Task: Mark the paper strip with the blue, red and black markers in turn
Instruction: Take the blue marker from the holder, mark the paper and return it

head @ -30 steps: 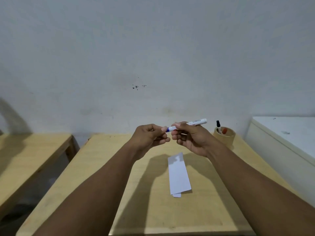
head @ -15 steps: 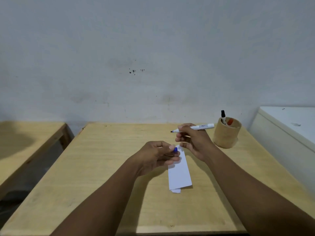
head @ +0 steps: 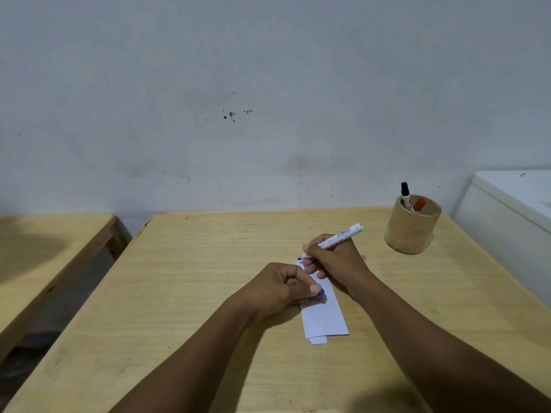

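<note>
A white paper strip [head: 324, 315] lies lengthwise on the wooden table [head: 193, 278]. My right hand [head: 337, 260] grips an uncapped white marker [head: 340, 236], its dark tip at the strip's far end. My left hand [head: 280, 289] rests on the strip's left edge, its fingers closed on the blue cap [head: 320, 293]. At the table's back right, a round brown holder [head: 412, 231] contains a black-capped marker [head: 405, 193] and a red-capped marker [head: 419, 205].
A second wooden table [head: 44, 254] stands to the left across a gap. A white cabinet [head: 512, 216] is close to the right side of the table. A grey wall runs behind.
The cap came off the marker and stayed in my left hand. Both hands dropped from mid-air to the table, and the marker tip came down to the strip's far end.
</note>
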`<action>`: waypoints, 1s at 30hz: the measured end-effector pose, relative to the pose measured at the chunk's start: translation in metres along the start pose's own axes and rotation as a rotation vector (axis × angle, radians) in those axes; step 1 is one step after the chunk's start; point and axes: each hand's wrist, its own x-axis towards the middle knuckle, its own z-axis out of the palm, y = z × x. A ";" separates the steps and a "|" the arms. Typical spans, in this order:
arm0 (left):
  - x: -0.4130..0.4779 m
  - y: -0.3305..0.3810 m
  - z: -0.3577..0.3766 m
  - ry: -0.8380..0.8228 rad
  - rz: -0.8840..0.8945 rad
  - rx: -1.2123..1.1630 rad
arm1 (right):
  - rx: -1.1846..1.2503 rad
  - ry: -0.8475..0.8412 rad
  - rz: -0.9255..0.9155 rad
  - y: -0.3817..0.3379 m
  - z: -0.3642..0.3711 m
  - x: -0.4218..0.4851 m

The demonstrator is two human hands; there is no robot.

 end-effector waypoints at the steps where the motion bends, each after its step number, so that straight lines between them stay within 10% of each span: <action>1: 0.000 -0.001 0.000 0.009 0.016 0.040 | -0.014 0.005 -0.001 -0.001 0.002 0.002; 30: -0.001 0.000 -0.002 0.003 0.029 0.175 | -0.130 0.065 -0.060 0.009 0.008 0.005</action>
